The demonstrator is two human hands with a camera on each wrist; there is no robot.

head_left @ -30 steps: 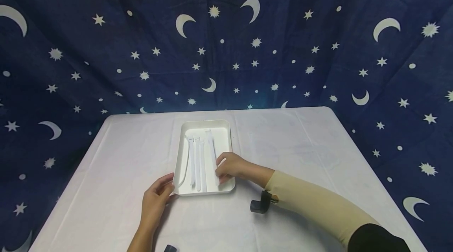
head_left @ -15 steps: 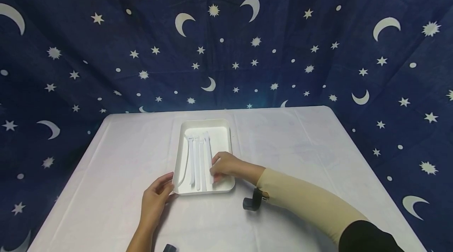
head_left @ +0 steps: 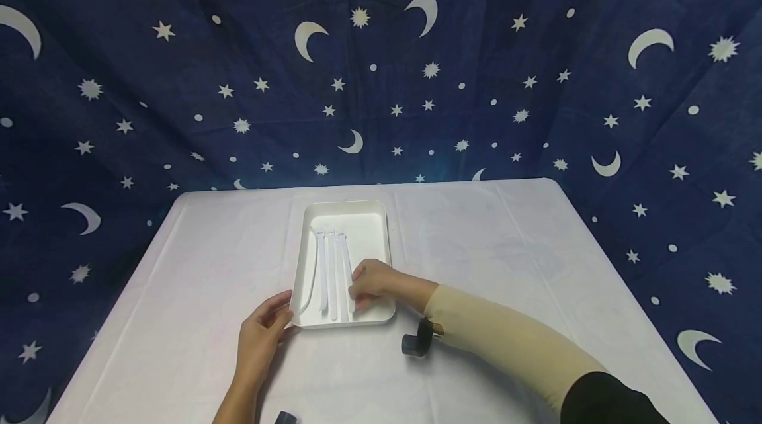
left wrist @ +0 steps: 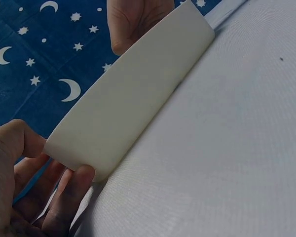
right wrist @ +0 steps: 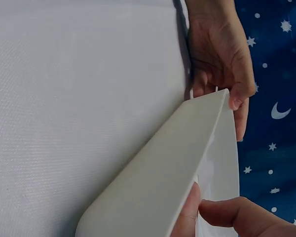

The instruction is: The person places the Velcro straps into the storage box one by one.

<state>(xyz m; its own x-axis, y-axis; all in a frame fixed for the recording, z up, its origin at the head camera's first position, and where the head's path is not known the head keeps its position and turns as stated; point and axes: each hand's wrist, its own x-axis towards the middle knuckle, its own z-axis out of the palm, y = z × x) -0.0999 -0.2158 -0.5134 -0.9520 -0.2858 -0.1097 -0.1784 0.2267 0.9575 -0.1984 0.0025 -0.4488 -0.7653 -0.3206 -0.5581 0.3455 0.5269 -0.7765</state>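
A shallow white rectangular tray (head_left: 370, 229) lies on the table, with several slender white sticks (head_left: 332, 278) lengthwise in its left half. They have small widened far ends; their exact kind is unclear. My right hand (head_left: 372, 280) reaches over the tray's right side and pinches the near part of the rightmost white stick (head_left: 345, 258), which lies close beside the others. My left hand (head_left: 258, 328) holds the tray's near left corner, the thumb at the rim and the fingers along the outer wall. In the right wrist view, the tray wall (right wrist: 158, 163) hides most of the sticks.
A white cloth covers the table (head_left: 476, 245). Behind it hangs a dark blue curtain (head_left: 381, 126) with moons and stars. A black wrist camera (head_left: 417, 339) hangs below the right forearm, and another black piece (head_left: 286, 417) shows at the bottom edge.
My right hand has moved left within the tray, bringing the rightmost white stick closer against the others. The left hand and the tray have stayed in place.
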